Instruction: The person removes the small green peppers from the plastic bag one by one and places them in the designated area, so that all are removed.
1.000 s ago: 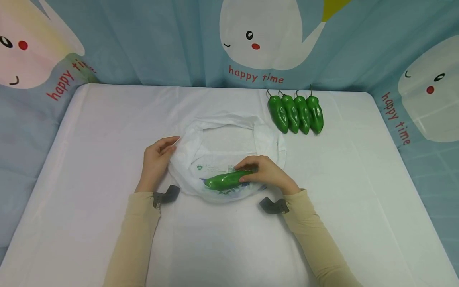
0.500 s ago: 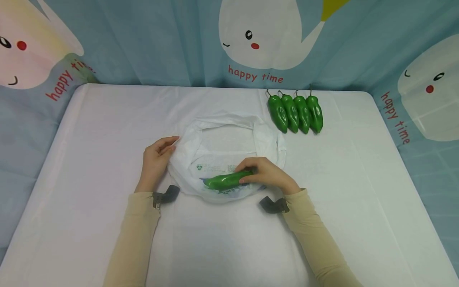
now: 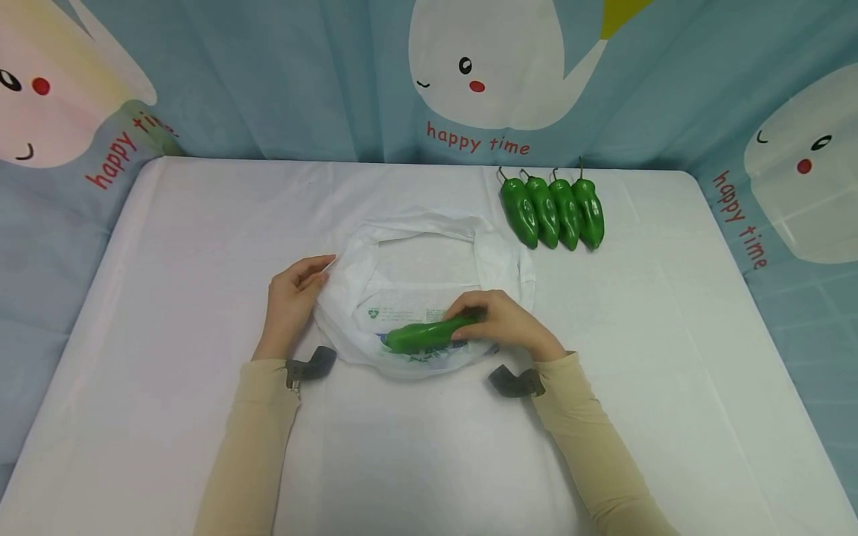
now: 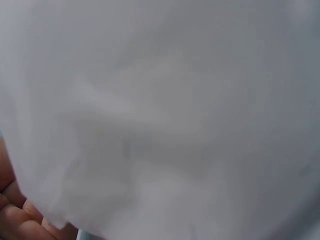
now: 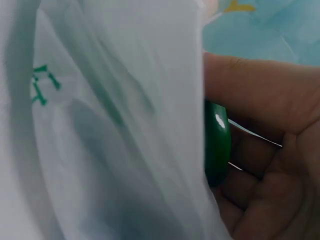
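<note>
A white plastic bag (image 3: 348, 290) with green print lies on the table, its mouth spread wide and facing up. My left hand (image 3: 293, 301) pinches the bag's left rim between thumb and fingers; in the left wrist view the bag's film (image 4: 160, 125) covers most of the picture. At the near side of the opening, my right hand (image 3: 503, 321) grips one end of a green pepper (image 3: 418, 337), which lies sideways over the printed inside of the bag. In the right wrist view bag film hides most of the pepper (image 5: 216, 142), and the thumb and curled fingers surround its visible end.
Several green peppers (image 3: 553, 212) lie side by side at the table's back edge, right of the bag, stems pointing away. A white cloth covers the table (image 3: 670, 335). Behind it hangs a blue curtain (image 3: 302, 82) printed with whales.
My right hand has shifted slightly to the right, and the pepper in it has moved a little the same way. The left hand and the bag have stayed in place.
</note>
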The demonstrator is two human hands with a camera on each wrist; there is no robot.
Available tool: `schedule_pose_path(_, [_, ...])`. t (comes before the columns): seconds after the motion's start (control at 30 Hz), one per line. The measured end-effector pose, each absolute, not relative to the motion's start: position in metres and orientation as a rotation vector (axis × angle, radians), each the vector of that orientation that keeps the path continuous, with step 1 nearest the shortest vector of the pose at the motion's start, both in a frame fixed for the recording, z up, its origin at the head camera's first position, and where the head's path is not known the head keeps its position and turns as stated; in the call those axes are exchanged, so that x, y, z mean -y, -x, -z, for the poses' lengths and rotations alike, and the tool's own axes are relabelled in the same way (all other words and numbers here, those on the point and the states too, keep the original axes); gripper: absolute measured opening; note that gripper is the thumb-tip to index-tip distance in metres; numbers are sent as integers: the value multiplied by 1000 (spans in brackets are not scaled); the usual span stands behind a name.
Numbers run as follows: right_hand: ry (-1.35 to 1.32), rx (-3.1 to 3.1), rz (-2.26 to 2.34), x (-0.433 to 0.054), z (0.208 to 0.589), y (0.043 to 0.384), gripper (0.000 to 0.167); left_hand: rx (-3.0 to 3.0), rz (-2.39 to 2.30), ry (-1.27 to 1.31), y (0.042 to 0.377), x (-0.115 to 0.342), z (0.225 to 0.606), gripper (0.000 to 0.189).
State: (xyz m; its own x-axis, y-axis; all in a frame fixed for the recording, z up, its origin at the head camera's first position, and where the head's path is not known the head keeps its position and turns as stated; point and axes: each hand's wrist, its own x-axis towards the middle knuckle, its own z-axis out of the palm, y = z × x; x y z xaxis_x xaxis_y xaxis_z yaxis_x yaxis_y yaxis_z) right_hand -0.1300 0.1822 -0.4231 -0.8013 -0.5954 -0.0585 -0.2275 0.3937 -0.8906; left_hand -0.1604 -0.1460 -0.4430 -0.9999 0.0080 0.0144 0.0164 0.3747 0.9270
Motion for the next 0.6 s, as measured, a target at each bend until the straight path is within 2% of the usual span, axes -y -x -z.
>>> schedule_pose_path(0.6, [547, -2318, 1568, -194, 419, 133, 23, 2607, 1750, 10, 160, 146, 443, 28])
